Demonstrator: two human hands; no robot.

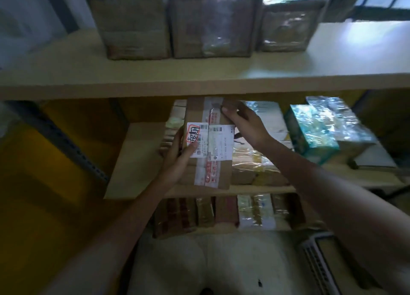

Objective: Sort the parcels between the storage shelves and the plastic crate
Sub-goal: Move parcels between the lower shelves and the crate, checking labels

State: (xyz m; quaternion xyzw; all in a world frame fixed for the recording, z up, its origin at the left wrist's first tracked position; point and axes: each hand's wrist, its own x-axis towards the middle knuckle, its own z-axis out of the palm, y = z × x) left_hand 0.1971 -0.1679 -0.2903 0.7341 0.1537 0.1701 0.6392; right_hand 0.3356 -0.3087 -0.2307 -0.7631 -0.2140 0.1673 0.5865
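Observation:
A brown cardboard parcel (pixel 218 168) with white shipping labels and a strip of printed tape lies on the middle shelf (pixel 135 161). My left hand (pixel 177 159) grips its left edge, thumb across a label. My right hand (pixel 244 123) holds its far right corner. To its right lie a plastic-wrapped parcel (pixel 255 161) and a teal wrapped box (pixel 315 133). Three brown wrapped parcels (pixel 210 26) stand in a row on the top shelf (pixel 199 86). Several more parcels (pixel 221 212) line the bottom shelf. At the lower right only the grey rim of the plastic crate (pixel 319 261) shows.
The left part of the middle shelf is bare board. A perforated metal upright (pixel 66 144) slants down the left side in front of a yellow wall. Pale floor (pixel 210 261) lies below the shelves. A window (pixel 377 0) is at the top right.

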